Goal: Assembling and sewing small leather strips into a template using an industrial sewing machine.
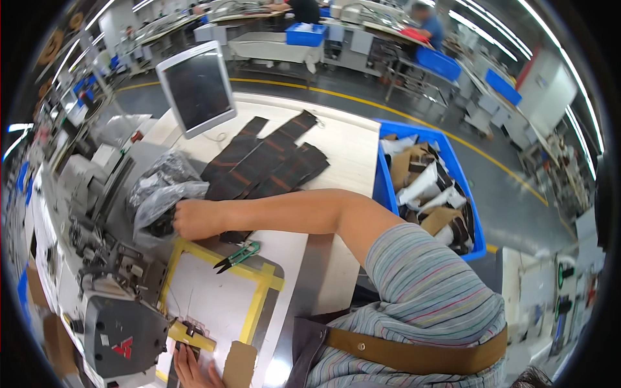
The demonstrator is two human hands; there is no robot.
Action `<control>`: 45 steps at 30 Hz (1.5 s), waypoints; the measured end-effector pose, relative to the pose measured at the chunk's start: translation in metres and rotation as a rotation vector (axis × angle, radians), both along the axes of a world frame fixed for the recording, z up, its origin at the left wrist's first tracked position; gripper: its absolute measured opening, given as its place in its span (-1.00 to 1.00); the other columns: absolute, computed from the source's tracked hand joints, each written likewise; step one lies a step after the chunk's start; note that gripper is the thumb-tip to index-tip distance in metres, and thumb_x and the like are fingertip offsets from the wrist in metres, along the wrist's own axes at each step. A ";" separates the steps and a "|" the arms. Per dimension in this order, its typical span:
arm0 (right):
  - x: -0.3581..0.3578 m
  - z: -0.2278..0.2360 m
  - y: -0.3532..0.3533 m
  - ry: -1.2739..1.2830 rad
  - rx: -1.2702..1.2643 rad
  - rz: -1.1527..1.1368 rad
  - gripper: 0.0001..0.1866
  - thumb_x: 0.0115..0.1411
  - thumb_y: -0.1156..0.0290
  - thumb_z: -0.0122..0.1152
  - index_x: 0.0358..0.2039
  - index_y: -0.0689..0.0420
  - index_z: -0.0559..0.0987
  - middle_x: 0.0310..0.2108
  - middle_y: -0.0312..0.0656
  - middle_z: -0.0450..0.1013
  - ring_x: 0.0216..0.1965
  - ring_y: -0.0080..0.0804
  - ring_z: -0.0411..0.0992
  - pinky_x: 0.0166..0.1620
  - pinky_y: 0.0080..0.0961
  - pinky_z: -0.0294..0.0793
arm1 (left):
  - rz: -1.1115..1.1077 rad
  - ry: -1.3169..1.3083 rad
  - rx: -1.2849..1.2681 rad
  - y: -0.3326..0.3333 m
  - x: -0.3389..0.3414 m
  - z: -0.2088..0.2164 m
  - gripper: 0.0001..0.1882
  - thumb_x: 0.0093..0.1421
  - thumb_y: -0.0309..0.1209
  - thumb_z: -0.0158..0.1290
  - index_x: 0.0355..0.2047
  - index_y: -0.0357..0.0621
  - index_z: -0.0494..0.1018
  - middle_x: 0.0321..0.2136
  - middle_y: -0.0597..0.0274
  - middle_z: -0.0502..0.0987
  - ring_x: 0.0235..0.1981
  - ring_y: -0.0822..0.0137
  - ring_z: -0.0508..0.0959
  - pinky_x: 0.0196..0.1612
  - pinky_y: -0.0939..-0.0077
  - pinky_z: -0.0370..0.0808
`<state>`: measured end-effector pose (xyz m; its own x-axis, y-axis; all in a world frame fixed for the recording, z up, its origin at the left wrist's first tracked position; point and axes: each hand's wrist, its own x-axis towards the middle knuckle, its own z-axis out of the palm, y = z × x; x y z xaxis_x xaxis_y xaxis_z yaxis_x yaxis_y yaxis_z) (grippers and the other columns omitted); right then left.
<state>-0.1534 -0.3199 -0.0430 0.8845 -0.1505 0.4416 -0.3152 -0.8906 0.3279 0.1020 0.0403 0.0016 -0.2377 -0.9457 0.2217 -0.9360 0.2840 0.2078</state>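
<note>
My right hand reaches across to the mouth of a clear plastic bag with dark contents. Its fingers are curled at the bag, and what they hold is hidden. My left hand lies with fingers stretched out on a narrow dark strip, just below the presser foot of a sewing machine. Green-handled thread snips rest between the hands on the yellow-taped work plate. A brown card piece is right of my left hand. Dark plaid fabric pieces are spread beyond my right forearm.
A tablet-like screen stands at the table's far left. Beyond the right table edge, a blue crate holds wrapped brown and dark pieces. Farther back are worktables, blue bins and a person in blue.
</note>
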 end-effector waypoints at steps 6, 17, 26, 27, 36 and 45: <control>-0.025 0.068 0.066 0.230 0.522 0.155 -0.86 0.16 0.36 0.33 -0.34 0.03 0.80 -0.31 -0.21 0.71 -0.23 -0.17 0.65 -0.15 -0.15 0.57 | -0.013 -0.018 0.027 0.003 -0.008 0.012 -0.51 0.43 -0.39 0.19 0.26 -0.48 0.49 0.30 -0.31 0.48 0.31 -0.33 0.45 0.39 -0.12 0.40; 0.021 0.067 0.217 -0.548 1.210 0.642 -0.78 0.27 0.49 0.27 -0.10 0.19 0.74 -0.24 -0.09 0.65 -0.16 -0.11 0.61 -0.08 -0.25 0.58 | 0.113 1.076 0.282 0.006 -0.051 0.023 -0.43 0.51 -0.24 0.18 0.37 -0.37 0.42 0.12 -0.06 0.64 0.11 0.12 0.66 0.16 0.30 0.61; 0.026 0.029 0.240 -0.616 1.449 0.375 -0.86 0.23 0.38 0.37 -0.27 0.17 0.74 -0.23 -0.15 0.59 -0.24 -0.20 0.61 -0.17 -0.30 0.59 | 0.373 1.127 0.091 0.013 -0.053 -0.011 -0.73 0.51 -0.36 0.14 -0.29 -0.33 0.62 -0.42 0.27 0.63 -0.37 0.47 0.57 -0.21 0.51 0.53; 0.018 0.023 0.237 -0.657 1.375 0.379 -0.84 0.20 0.30 0.40 -0.34 0.11 0.76 -0.25 -0.17 0.61 -0.29 -0.16 0.61 -0.20 -0.25 0.57 | 0.390 1.115 0.151 0.009 -0.063 -0.001 -0.77 0.49 -0.41 0.15 -0.29 -0.34 0.62 -0.40 0.23 0.64 -0.35 0.43 0.59 -0.20 0.49 0.54; -0.015 0.039 0.221 -0.154 0.761 0.529 -0.69 0.22 0.53 0.39 0.00 0.12 0.69 -0.16 -0.22 0.61 -0.15 -0.25 0.65 -0.24 -0.34 0.68 | 0.122 1.351 0.753 0.009 -0.040 -0.002 -0.80 0.64 -0.40 -0.10 -0.07 -0.24 0.48 -0.30 0.25 0.65 -0.23 0.46 0.64 -0.09 0.51 0.61; 0.026 0.022 0.180 -0.108 0.398 0.423 -0.71 0.18 0.47 0.34 -0.06 0.21 0.70 -0.16 -0.20 0.64 -0.25 -0.30 0.67 -0.28 -0.41 0.71 | 0.219 0.579 0.023 -0.012 -0.002 -0.013 -0.89 0.46 -0.51 0.11 -0.06 -0.25 0.56 -0.28 0.15 0.63 -0.30 0.26 0.62 -0.21 0.39 0.55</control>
<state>-0.1278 -0.1396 -0.0215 0.8567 0.0331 0.5148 0.0812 -0.9942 -0.0711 0.1002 0.0287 -0.0119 0.1155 -0.9649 0.2360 -0.7059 0.0875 0.7029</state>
